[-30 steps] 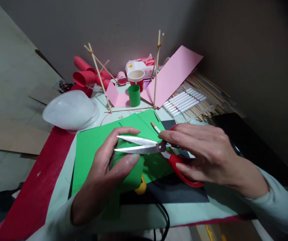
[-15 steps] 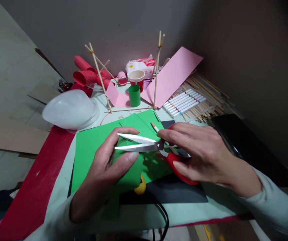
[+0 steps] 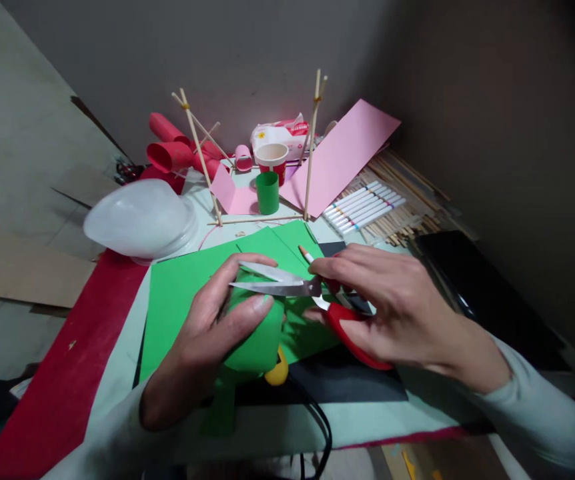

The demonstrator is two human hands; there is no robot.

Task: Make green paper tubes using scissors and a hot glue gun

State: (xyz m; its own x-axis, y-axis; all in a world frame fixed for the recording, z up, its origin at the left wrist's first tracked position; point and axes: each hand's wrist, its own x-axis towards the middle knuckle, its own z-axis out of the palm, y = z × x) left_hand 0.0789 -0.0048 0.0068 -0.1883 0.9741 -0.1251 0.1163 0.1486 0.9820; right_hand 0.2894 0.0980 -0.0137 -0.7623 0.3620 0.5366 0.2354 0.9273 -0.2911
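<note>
My right hand [image 3: 382, 293] is closed round the red handles of a pair of scissors [image 3: 312, 288]. The blades point left and stand slightly apart, over the top of a rolled green paper tube [image 3: 255, 340]. Wrapped round that tube is my left hand [image 3: 207, 327], its thumb in front and fingers behind. Beneath both hands lie green paper sheets [image 3: 177, 300] on a black sheet [image 3: 347, 380]. A white pencil [image 3: 306, 254] shows beside my right fingers. A yellow object [image 3: 277, 369], with a black cord near it, is partly hidden below the tube.
Behind stand a stick frame [image 3: 257, 219], a small green paper cylinder [image 3: 267, 193] and a paper cup [image 3: 271, 157]. A white plastic bag-like object [image 3: 137, 217] sits left. To the right are pink paper [image 3: 342, 160], white markers [image 3: 362, 207], wooden sticks [image 3: 407, 193] and a black glossy panel [image 3: 482, 293].
The scissor blades have drawn closer together and sit slightly higher over the tube. My right hand has moved a little left. The left hand keeps its hold.
</note>
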